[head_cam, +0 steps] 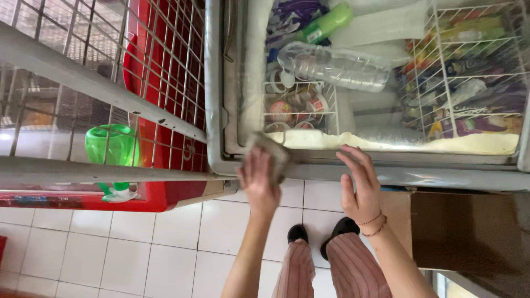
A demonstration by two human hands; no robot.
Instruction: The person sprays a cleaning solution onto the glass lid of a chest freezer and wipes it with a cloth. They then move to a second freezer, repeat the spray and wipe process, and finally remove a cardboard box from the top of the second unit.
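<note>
As seen from the head camera, looking straight down, my left hand [258, 182] sits at lower centre of the frame, its fingers closed on a grey cloth [270, 150] pressed against the near rim of the chest freezer [386, 175]. My right hand [360, 185] lies just to the right of it, fingers spread flat and resting on the same metal rim, holding nothing; two thin bracelets [374, 225] ring its wrist. Behind the rim, a band of frost [397, 142] lines the inner wall across the centre of the frame. Upper centre: a clear plastic bottle [334, 67] lies on its side, with a green bottle [326, 23] above it. White wire baskets hold small tubs [292, 107] at centre and wrapped packets [469, 88] at upper right. Left of frame: a red wire rack [165, 72] with a green plastic jug [110, 144] beside it. Bottom: white floor tiles [110, 248], striped trouser legs and black shoes [298, 233]. As to progress, I judge the wiping to be at the left corner of the rim, with the stretch under and beyond my right hand apparently not yet covered; whether the rim is already clean cannot be told
</note>
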